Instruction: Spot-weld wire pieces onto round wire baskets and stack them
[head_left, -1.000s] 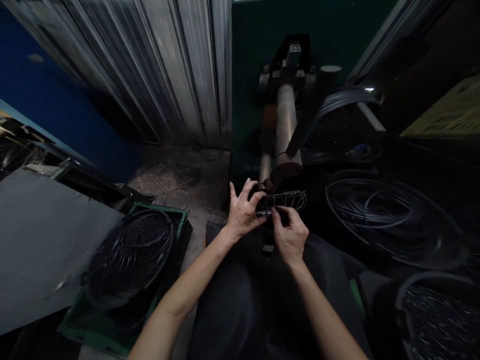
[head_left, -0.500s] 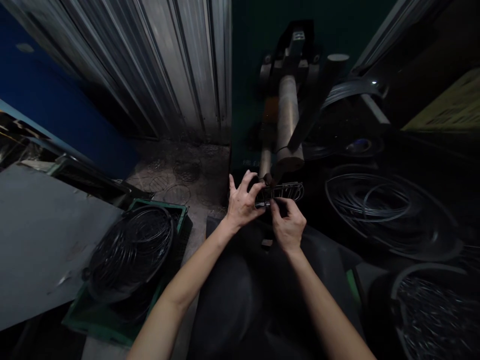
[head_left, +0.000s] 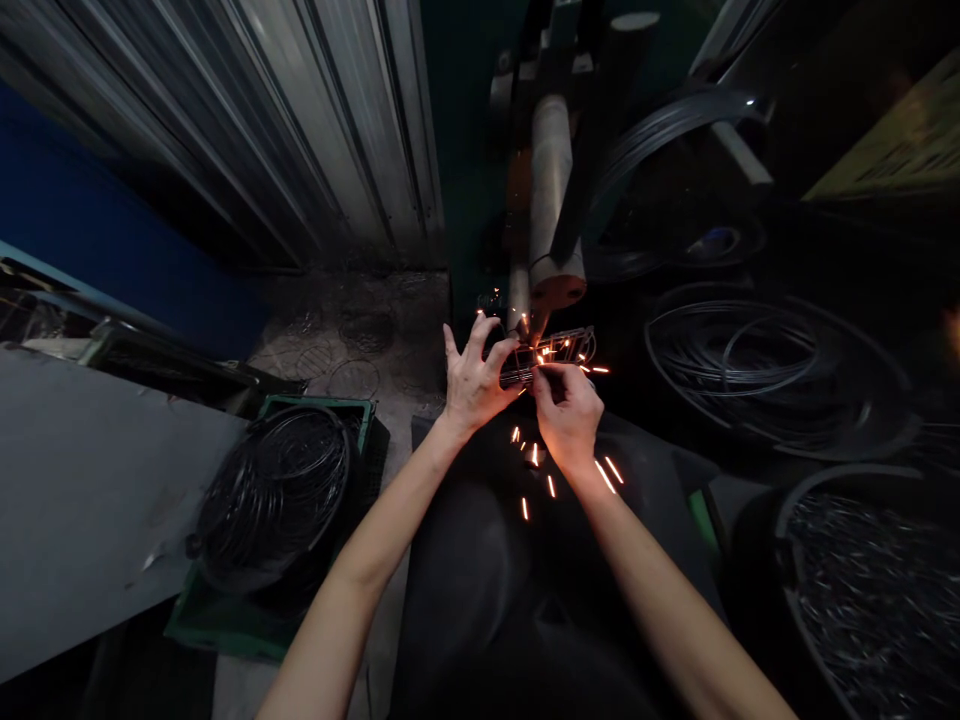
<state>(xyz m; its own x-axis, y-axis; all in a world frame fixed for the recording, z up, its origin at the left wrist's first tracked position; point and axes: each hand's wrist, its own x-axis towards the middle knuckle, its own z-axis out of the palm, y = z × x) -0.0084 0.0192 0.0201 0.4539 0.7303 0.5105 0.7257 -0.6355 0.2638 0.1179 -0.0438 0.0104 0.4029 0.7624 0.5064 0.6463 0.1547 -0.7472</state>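
Note:
A small wire frame point(head_left: 559, 350) sits under the tip of a welding machine's arm point(head_left: 551, 190), and orange sparks fly out around it. My left hand point(head_left: 472, 375) pinches the frame's left end with thumb and forefinger, the other fingers spread. My right hand point(head_left: 568, 410) is closed on the frame's near edge, right beside the left. Sparks fall over my right wrist and onto my dark lap.
A green crate point(head_left: 225, 615) of black wire rings stands at the lower left. Large coils of wire point(head_left: 757, 350) lie to the right, and a dark tub of small wire pieces point(head_left: 862, 570) at lower right. A corrugated metal wall point(head_left: 300, 130) rises behind; a grey board point(head_left: 75, 480) lies left.
Sparks have burst out at the wire frame, where there were none before. Both hands kept their hold on the frame and sit slightly higher in view.

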